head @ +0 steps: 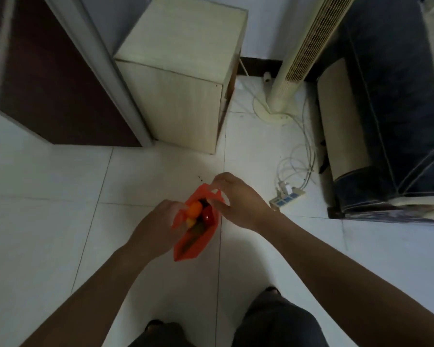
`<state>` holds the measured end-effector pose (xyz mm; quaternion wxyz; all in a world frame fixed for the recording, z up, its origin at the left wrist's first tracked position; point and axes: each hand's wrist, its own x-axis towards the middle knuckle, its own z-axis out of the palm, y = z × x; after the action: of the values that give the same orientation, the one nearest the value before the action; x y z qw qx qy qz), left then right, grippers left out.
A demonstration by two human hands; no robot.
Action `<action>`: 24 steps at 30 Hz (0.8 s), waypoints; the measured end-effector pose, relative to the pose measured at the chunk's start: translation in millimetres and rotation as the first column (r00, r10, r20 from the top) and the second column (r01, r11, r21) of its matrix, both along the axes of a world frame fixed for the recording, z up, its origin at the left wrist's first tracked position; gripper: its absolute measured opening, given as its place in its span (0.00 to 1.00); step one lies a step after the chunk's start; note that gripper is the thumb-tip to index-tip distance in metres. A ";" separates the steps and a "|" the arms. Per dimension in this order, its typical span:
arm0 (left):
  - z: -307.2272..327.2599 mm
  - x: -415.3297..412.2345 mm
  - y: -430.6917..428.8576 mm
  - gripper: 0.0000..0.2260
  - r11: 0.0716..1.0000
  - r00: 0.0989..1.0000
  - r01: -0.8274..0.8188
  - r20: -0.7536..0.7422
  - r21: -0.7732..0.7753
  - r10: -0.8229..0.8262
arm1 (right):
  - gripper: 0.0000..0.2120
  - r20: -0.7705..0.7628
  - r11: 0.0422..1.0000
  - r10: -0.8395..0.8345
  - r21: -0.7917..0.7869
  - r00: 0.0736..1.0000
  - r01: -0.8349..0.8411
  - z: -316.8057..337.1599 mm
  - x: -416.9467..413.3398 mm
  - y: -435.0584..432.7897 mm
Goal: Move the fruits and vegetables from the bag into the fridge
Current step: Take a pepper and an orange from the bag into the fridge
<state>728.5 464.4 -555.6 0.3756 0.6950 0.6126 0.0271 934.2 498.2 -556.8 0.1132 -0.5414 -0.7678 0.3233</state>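
The orange bag (pixel 199 246) hangs above white floor tiles (pixel 48 221), fan (pixel 308 46) beyond.

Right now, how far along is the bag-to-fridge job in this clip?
Nothing looks done: no produce shows outside the orange bag. In hand: the left hand and the right hand grip its rim, holding it open. Left: the orange fruit, the red piece and the green one inside it have yet to come out.

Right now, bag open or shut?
Open: left hand and right hand hold the bag apart; orange fruit and red fruit show inside.
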 end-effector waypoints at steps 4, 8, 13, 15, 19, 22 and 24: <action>-114.8 -18.6 25.0 0.17 0.998 0.999 -0.044 -0.026 0.045 0.045 | 0.13 -0.012 0.999 0.044 0.017 0.999 -0.044 -111.9 -12.6 34.3; -213.7 -27.0 42.0 0.17 0.996 0.999 0.021 -0.033 0.091 -0.018 | 0.12 -0.010 0.994 0.090 0.055 0.996 -0.090 -212.1 -28.2 58.0; -303.1 -25.5 62.9 0.15 0.968 0.997 0.078 -0.008 0.240 -0.079 | 0.14 0.082 0.969 0.202 0.127 0.976 -0.211 -298.6 -41.6 81.7; -332.8 -25.6 68.2 0.17 0.944 0.990 0.141 -0.045 0.297 -0.134 | 0.16 0.159 0.955 0.236 0.146 0.958 -0.260 -329.5 -39.4 90.1; -371.0 -35.9 64.6 0.28 0.851 0.909 0.407 -0.242 0.333 -0.340 | 0.20 0.299 0.944 0.261 0.119 0.918 -0.307 -363.0 -17.6 87.7; -378.0 -38.9 57.0 0.34 0.903 0.954 0.295 -0.153 0.314 -0.258 | 0.21 0.243 0.959 0.265 0.034 0.933 -0.281 -361.9 0.3 76.5; -386.0 -34.6 50.7 0.38 0.953 0.985 0.171 -0.046 0.250 -0.165 | 0.23 0.232 0.959 0.279 -0.025 0.932 -0.281 -361.7 6.2 71.7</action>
<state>693.8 515.1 -941.6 0.2772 0.7870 0.5474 0.0643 940.5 569.9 -918.5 -0.0225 -0.4602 -0.8464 0.2670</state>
